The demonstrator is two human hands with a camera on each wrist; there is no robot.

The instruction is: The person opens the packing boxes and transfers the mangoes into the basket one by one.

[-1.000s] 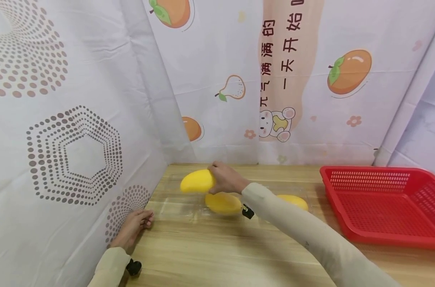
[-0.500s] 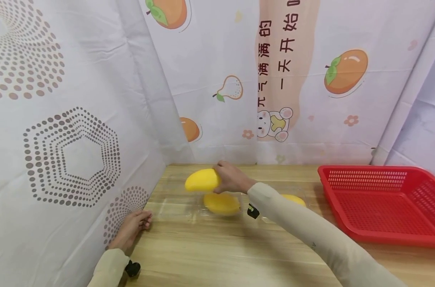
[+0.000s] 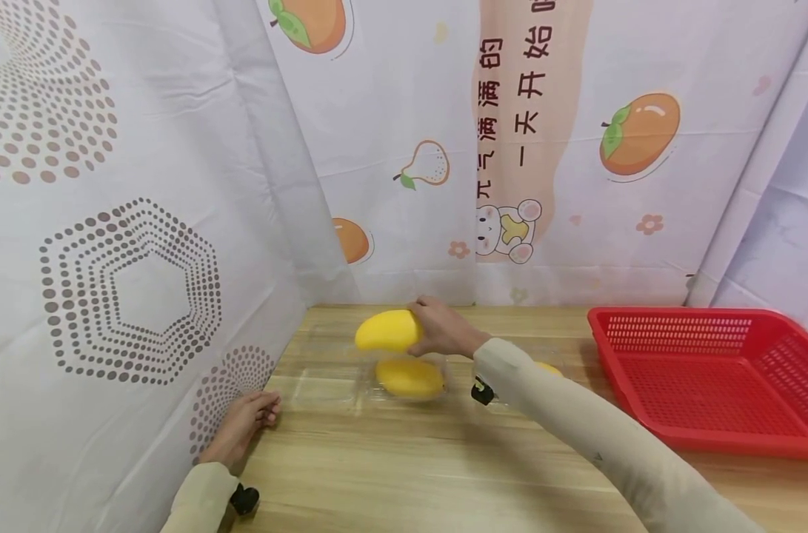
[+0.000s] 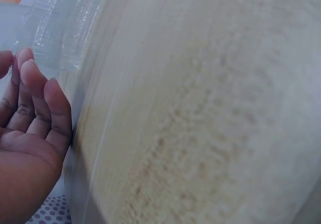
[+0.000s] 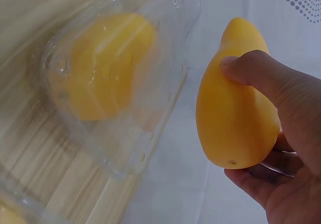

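My right hand [image 3: 446, 328] grips a smooth yellow mango [image 3: 386, 331], raised above a row of clear plastic boxes. In the right wrist view the thumb lies along the side of this mango [image 5: 238, 108] and the fingers go under it. Below, a second mango [image 3: 410, 377] sits in a clear plastic box [image 5: 118, 171]. A third mango [image 3: 550, 368] shows partly behind my right sleeve. My left hand [image 3: 246, 416] rests at the table's left side, its fingers loosely bent and holding nothing. Another clear box [image 4: 60, 28] stands just beyond its fingertips.
A red plastic basket [image 3: 643, 426] with perforated walls stands on the right of the wooden table [image 3: 377, 474]. A printed curtain [image 3: 390, 244] hangs along the table's back edge, and another patterned curtain [image 3: 157, 414] borders the left side.
My right hand has moved a little to the right with the mango in its grip. The left hand stays in place; the head view has shifted slightly.
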